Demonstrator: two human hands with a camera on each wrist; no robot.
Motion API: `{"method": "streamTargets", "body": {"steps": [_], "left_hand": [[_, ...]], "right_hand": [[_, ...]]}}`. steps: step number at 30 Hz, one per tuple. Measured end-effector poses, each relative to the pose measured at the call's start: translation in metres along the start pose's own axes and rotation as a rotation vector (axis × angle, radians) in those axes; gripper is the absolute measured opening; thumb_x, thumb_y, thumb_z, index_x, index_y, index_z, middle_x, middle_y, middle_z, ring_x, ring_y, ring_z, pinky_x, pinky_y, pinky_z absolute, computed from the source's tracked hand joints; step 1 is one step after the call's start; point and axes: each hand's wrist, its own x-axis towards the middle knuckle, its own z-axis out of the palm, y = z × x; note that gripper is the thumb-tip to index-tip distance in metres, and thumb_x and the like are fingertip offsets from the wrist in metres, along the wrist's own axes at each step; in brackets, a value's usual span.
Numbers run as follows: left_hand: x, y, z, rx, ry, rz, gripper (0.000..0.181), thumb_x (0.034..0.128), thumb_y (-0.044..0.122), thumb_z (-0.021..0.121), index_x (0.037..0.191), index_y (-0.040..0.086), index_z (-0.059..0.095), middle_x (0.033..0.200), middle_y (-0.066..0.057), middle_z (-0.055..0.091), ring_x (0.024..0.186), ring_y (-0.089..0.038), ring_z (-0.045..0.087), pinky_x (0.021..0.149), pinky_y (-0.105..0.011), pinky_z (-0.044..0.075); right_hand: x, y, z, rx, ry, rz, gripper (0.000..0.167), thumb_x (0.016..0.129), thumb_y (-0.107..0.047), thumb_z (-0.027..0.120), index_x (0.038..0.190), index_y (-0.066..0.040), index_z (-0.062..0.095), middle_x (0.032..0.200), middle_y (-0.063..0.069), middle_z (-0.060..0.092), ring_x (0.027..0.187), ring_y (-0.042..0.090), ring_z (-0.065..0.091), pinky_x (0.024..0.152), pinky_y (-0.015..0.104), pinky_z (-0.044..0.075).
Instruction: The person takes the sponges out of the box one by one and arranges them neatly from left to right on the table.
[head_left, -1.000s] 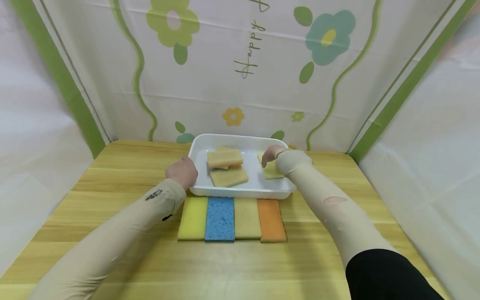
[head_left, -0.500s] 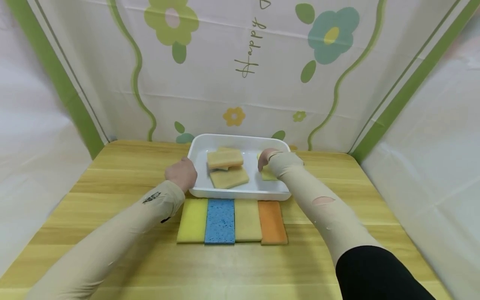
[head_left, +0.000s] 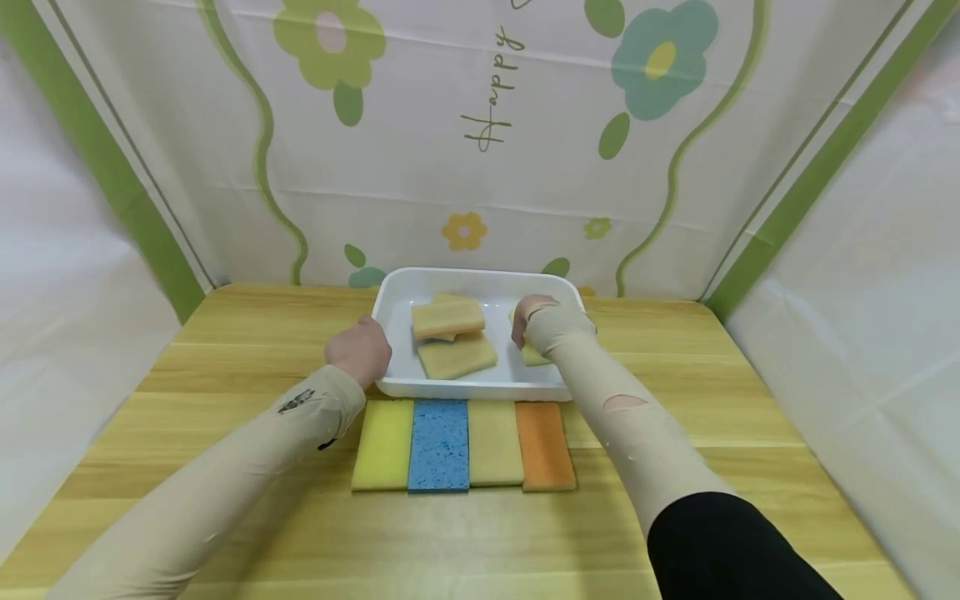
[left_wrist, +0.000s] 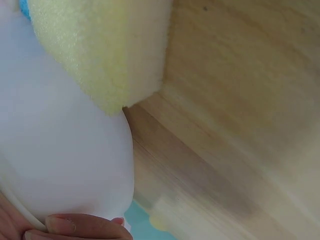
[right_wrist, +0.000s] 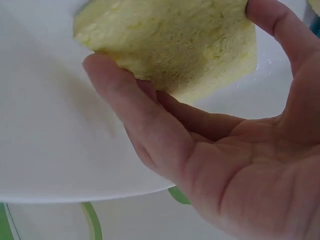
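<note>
At the left end of a white tray (head_left: 480,389), my left hand (head_left: 360,348) grips the rim; its curled fingertips (left_wrist: 85,225) show against the tray wall in the left wrist view. Inside the tray's right part, my right hand (head_left: 529,318) holds a pale yellow sponge (right_wrist: 175,45), thumb at one corner and fingers along the opposite edge. Much of that sponge is hidden by the hand in the head view. Several tan sponge pieces (head_left: 456,357) lie overlapped in the tray's left half, one with an orange-toned edge on top.
Along the tray's front side, four flat sponges lie side by side on the wooden table (head_left: 480,542): yellow (head_left: 383,446), blue (head_left: 439,446), tan (head_left: 495,443) and orange (head_left: 545,447). A printed white cloth (head_left: 420,167) hangs behind the tray.
My right hand and forearm have shifted left and slightly nearer, and the fingers now close over the pale yellow sponge. My left hand stays at the tray's left rim.
</note>
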Motion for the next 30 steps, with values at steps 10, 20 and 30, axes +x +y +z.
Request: {"method": "streamTargets", "body": {"steps": [10, 20, 30], "left_hand": [[-0.001, 0.000, 0.001, 0.001, 0.016, 0.007, 0.040, 0.1014, 0.017, 0.037, 0.123, -0.017, 0.041, 0.068, -0.015, 0.057, 0.055, -0.023, 0.057, 0.046, -0.034, 0.046], [0.001, 0.000, 0.002, 0.002, 0.029, 0.004, 0.039, 0.1013, 0.017, 0.035, 0.120, -0.016, 0.042, 0.069, -0.016, 0.056, 0.055, -0.023, 0.058, 0.047, -0.035, 0.046], [-0.001, 0.001, 0.001, 0.006, 0.019, 0.011, 0.044, 0.1016, 0.016, 0.034, 0.127, -0.020, 0.038, 0.069, -0.016, 0.056, 0.056, -0.024, 0.058, 0.048, -0.036, 0.047]], "right_hand": [[-0.004, 0.002, 0.000, -0.025, 0.002, -0.046, 0.015, 0.069, -0.008, 0.079, 0.078, -0.008, 0.068, 0.094, 0.007, 0.058, 0.087, 0.025, 0.050, 0.088, 0.046, 0.045], [0.010, -0.001, 0.008, -0.136, 0.027, -0.079, 0.018, 0.065, 0.002, 0.063, 0.055, -0.012, 0.058, 0.069, 0.005, 0.054, 0.059, 0.020, 0.045, 0.048, 0.027, 0.038], [0.008, 0.002, 0.009, -0.212, 0.034, -0.143, 0.026, 0.073, -0.001, 0.075, 0.058, -0.012, 0.057, 0.080, 0.007, 0.057, 0.069, 0.021, 0.048, 0.055, 0.029, 0.044]]}}
